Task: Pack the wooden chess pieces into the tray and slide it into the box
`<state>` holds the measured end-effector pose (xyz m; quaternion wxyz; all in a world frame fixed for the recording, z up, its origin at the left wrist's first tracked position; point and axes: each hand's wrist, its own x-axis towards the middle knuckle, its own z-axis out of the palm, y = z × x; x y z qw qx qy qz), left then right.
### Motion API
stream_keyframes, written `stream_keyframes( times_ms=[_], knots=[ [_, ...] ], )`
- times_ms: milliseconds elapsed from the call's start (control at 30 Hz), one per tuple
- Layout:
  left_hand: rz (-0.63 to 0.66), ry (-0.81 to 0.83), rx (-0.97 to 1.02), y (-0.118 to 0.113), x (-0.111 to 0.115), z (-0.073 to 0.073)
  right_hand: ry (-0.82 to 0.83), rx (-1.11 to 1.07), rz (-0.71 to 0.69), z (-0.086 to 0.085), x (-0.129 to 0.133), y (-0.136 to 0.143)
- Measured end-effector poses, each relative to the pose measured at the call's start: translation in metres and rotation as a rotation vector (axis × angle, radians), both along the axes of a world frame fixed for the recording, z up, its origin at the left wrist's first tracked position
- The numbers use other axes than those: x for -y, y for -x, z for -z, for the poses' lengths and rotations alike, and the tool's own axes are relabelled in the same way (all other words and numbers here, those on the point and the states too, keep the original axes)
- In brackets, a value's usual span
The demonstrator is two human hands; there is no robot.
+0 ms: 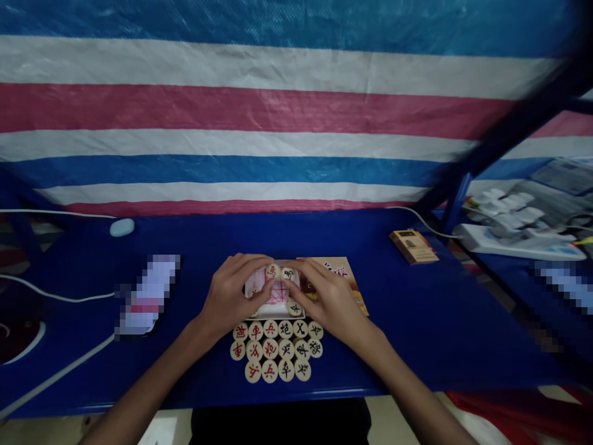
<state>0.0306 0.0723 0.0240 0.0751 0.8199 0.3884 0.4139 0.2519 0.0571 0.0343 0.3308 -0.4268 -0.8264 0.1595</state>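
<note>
My left hand (235, 289) pinches a red-marked Chinese chess piece (272, 271) between thumb and fingers. Beside it, my right hand (327, 290) grips a black-marked Chinese chess piece (288, 274). Both pieces are above a white tray (278, 313) that contains a folded sheet with pink-red lines (278, 293). Another black-marked piece (295, 307) sits at the tray's right front corner, and one at the left is mostly hidden by my left hand. In front of the tray, red-marked pieces (270, 349) and black-marked pieces (286, 350) lie in three rows, red on the left, black on the right.
A printed box lid (343, 272) lies behind my right hand. On the blue table (194, 377) are a phone (151, 293) at left, a light blue case (122, 227) and a small yellow-brown box (414, 246). A power strip (514, 242) with plugs stands at right. A striped sheet (259, 111) hangs behind.
</note>
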Motion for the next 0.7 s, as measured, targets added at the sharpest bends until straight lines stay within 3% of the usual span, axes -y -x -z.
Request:
stream_keyframes(
  times_ms=[167, 300, 433, 700],
  knots=[
    [0.025, 0.002, 0.081, 0.001, 0.034, -0.003, -0.079, -0.128, 0.071, 0.021, 0.038, -0.002],
    [-0.068, 0.015, 0.145, 0.011, 0.066, 0.007, -0.091, -0.253, 0.153, 0.038, 0.07, 0.001],
    [-0.127, 0.06, 0.2, 0.014, 0.089, 0.019, -0.062, -0.315, 0.158, 0.042, 0.087, 0.008],
    [-0.044, 0.079, 0.187, 0.011, 0.089, 0.022, -0.031, -0.285, 0.054, 0.043, 0.085, 0.008]
  ],
)
